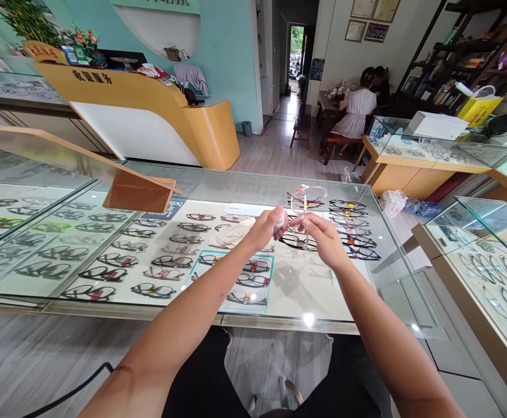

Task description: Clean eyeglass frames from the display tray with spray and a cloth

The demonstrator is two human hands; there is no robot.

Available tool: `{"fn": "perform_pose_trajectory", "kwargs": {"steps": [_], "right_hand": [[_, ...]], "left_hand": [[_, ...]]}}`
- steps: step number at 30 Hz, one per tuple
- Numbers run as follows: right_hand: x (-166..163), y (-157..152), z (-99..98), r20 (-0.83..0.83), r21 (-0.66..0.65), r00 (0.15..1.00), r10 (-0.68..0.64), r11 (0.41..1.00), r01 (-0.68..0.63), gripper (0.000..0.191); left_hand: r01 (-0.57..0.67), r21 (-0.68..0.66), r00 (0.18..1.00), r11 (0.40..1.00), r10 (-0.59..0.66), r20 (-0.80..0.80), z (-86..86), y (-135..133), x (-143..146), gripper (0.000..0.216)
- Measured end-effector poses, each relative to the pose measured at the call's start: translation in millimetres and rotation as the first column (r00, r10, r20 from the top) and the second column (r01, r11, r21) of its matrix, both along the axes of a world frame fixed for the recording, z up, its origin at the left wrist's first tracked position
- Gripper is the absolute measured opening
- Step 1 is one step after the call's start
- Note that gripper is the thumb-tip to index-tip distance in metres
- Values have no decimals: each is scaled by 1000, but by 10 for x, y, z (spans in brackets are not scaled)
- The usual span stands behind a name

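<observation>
Both my hands are over the glass display counter (292,290). My left hand (263,229) is closed around a small whitish bottle (280,220), mostly hidden by the fingers. Pinched in my right hand (323,237) is a pair of clear-framed eyeglasses (297,202), held upright on its side with one temple arm sticking out to the right at the top. My left fingertips are close to the glasses; whether they touch I cannot tell. A cream cloth (231,235) lies on the counter below my left wrist.
Rows of eyeglasses (190,227) show under the glass. A wooden-framed mirror (140,191) stands at the left, and a teal-edged mat (272,270) is near the front. Other showcases (466,255) flank the right. Two people (360,104) sit at a table in the back.
</observation>
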State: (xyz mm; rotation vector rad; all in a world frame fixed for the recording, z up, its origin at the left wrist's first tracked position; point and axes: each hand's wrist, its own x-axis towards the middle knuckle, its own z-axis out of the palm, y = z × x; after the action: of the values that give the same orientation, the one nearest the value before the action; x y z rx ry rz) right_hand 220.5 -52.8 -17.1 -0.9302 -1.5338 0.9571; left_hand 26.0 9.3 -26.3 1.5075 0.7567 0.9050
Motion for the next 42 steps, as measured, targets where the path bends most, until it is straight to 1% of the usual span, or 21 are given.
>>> {"fn": "perform_pose_trajectory", "kwargs": {"steps": [4,8,10,12,13,15,17,18,20,22,25,26,28,32,37,42], "right_hand": [[37,48,-25,-77,-40,995,-64,997,61,34],[39,58,-28,-88,-43,990,-106,994,102,35],[41,57,-27,-79,-44,990,-118,992,115,36],[52,62,-31,-81,-47,989,-124,992,120,37],[60,66,-36,-86,-49,989,-121,992,117,37],[81,76,-47,-92,-56,990,-108,993,103,37],[100,84,-55,-84,-63,991,-102,993,97,38],[107,87,-57,-77,-64,992,-103,993,98,38],[117,90,-58,-79,-61,991,-104,993,100,38],[122,92,-60,-106,-60,989,-100,994,94,36],[129,99,-70,-112,-63,989,-100,994,93,36],[132,102,-76,-101,-61,990,-103,993,97,36],[138,111,-90,-85,-52,991,-107,993,103,37],[146,129,-112,-85,-64,991,-106,993,101,37],[135,115,-109,-139,-103,985,-98,991,84,36],[122,97,-98,-194,-127,977,-84,990,60,32]], "left_hand": [[67,36,994,997,-63,-93,-36,-45,39,71],[123,97,981,988,-106,-162,-74,-95,98,68],[128,91,981,988,-112,-160,-58,-109,102,66],[105,93,988,990,-94,-120,-23,-93,65,65],[79,104,994,991,-70,-87,-2,-70,30,67],[-14,133,1000,991,15,-7,35,15,-73,70],[-158,153,986,976,149,70,55,144,-207,68],[-244,161,968,956,230,97,56,220,-281,64],[-419,182,908,890,407,98,39,383,-433,54],[-555,197,828,808,558,42,-4,545,-581,39],[-674,237,702,700,707,-89,-116,756,-781,27],[-695,249,666,674,734,-129,-163,813,-840,26],[-712,275,614,646,763,-200,-256,905,-946,26],[-726,311,552,614,789,-270,-395,1002,-1093,27],[-720,294,534,628,773,-342,-458,1017,-1134,30],[-716,275,525,642,755,-393,-444,982,-1102,34]]}}
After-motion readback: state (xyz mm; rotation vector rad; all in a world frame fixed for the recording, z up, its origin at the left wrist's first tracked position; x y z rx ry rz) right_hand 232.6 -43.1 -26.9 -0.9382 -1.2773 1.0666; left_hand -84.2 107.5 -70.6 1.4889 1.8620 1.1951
